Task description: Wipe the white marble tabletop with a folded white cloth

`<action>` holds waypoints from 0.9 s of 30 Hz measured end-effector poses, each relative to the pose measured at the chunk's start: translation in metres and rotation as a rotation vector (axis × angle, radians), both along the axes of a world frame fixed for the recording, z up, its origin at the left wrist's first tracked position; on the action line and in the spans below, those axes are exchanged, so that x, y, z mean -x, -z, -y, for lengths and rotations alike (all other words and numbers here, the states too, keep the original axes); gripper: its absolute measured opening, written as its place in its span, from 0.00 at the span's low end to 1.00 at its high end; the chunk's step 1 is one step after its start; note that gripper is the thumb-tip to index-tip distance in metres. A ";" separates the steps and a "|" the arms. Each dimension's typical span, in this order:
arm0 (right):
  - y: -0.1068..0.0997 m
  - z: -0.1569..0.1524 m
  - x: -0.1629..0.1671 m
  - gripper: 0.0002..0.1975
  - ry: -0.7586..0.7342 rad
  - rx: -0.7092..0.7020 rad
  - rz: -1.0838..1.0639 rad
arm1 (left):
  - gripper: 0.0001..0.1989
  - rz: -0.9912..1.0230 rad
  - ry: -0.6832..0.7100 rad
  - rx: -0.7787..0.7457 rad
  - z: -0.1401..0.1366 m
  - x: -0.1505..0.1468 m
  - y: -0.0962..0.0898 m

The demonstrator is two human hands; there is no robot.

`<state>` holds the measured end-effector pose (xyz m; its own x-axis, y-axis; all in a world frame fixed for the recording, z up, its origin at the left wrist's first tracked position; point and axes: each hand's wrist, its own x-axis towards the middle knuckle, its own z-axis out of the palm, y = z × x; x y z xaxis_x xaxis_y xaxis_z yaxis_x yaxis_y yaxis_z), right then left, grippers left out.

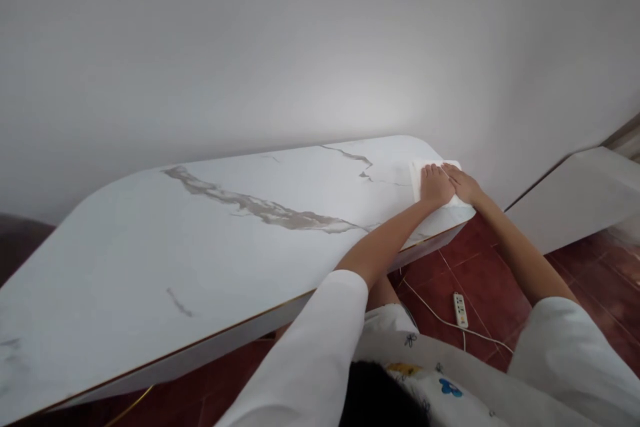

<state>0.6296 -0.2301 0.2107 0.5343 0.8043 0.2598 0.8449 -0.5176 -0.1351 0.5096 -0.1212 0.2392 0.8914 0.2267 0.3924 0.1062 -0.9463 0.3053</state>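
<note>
Near the right end of a white marble-patterned tabletop, a white sheet, tissue or thin cloth, lies spread out. My left hand presses down on it, palm down, with its fingers stretched forward. Close against it, my right hand rests on the sheet's right part by the table's curved edge, its fingers reaching toward the left hand's fingertips. Both hands lie flat rather than gripping. Part of the sheet is hidden under them.
A plain pale wall runs behind the table. On the red tiled floor lie a white power strip and its cord. Another white surface stands at the right. The table has a thin gold-coloured edge.
</note>
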 end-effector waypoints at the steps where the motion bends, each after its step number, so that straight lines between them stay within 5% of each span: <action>1: 0.000 -0.006 -0.007 0.28 0.007 -0.006 0.000 | 0.21 0.004 0.003 -0.005 -0.005 -0.007 0.000; 17: -0.001 -0.113 -0.093 0.25 0.078 -0.079 0.024 | 0.19 0.009 -0.006 -0.027 -0.107 -0.102 0.004; 27: -0.005 -0.172 -0.085 0.26 0.091 -0.042 0.076 | 0.19 0.007 -0.014 -0.069 -0.160 -0.099 0.006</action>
<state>0.7148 -0.0582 0.2153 0.5820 0.7412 0.3344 0.8034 -0.5878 -0.0954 0.6082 0.0391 0.2331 0.8853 0.2119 0.4139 0.1181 -0.9634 0.2406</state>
